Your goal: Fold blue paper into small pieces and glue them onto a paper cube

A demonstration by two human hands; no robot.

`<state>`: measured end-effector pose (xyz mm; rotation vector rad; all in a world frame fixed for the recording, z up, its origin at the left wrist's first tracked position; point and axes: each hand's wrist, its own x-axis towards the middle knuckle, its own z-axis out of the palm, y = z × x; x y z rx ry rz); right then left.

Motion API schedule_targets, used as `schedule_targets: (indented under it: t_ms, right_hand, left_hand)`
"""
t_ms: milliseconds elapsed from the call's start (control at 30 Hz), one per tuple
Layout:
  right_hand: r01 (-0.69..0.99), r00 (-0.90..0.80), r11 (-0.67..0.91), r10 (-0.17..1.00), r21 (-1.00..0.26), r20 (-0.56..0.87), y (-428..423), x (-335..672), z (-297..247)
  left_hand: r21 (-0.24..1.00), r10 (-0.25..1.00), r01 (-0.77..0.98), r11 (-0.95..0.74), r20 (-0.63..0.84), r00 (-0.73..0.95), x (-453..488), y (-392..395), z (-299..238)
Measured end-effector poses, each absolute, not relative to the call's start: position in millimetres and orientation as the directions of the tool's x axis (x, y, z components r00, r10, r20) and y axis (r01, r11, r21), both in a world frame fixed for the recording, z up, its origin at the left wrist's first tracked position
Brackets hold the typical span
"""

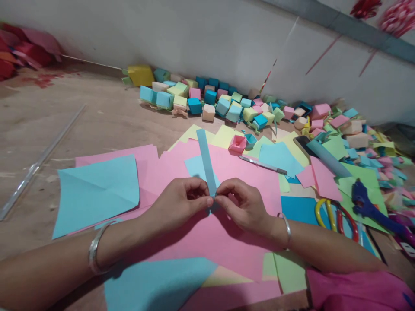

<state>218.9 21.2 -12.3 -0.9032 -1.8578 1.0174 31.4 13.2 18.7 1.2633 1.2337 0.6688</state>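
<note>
A narrow light-blue paper strip (205, 155) points away from me, its near end pinched between both hands. My left hand (183, 198) grips it from the left with thumb and forefinger. From the right, my right hand (243, 203) pinches the same end, the fingertips of both hands almost touching. The very end of the strip is mostly hidden by the fingers. Under the hands lies a large pink paper sheet (194, 242), and a light-blue paper piece (193, 166) rests on it behind the strip.
Small folded paper boxes (210, 97) line the wall. A craft knife (262, 165), scissors (339, 218) and a blue glue gun (366, 203) lie right. Light-blue paper (97, 194) and a clear ruler (42, 162) are left. A small pink open box (237, 144) sits beyond my hands.
</note>
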Motion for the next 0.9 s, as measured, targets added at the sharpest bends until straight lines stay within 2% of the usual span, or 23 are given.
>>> schedule_targets:
  t_ms: [167, 400, 567, 700, 900]
  right_hand:
    - [0.218, -0.4, 0.404, 0.867, -0.888, 0.296, 22, 219, -9]
    - [0.245, -0.452, 0.484, 0.824, -0.84, 0.343, 20, 221, -6]
    - [0.209, -0.409, 0.321, 0.887, -0.924, 0.215, 21, 219, -10]
    - [0.237, -0.43, 0.31, 0.883, -0.921, 0.187, 24, 218, -7]
    - [0.112, -0.336, 0.005, 0.941, -0.994, -0.033, 21, 213, -2]
  left_hand:
    - [0.961, 0.917, 0.123, 0.248, -0.274, 0.291, 33, 11, 11]
    - [0.949, 0.908, 0.123, 0.292, -0.315, 0.274, 35, 9, 12]
    - [0.962, 0.924, 0.158, 0.224, -0.261, 0.28, 35, 7, 12]
    - [0.959, 0.948, 0.23, 0.168, -0.221, 0.228, 35, 6, 14]
    - [0.975, 0.988, 0.195, 0.103, -0.122, 0.092, 40, 0, 14]
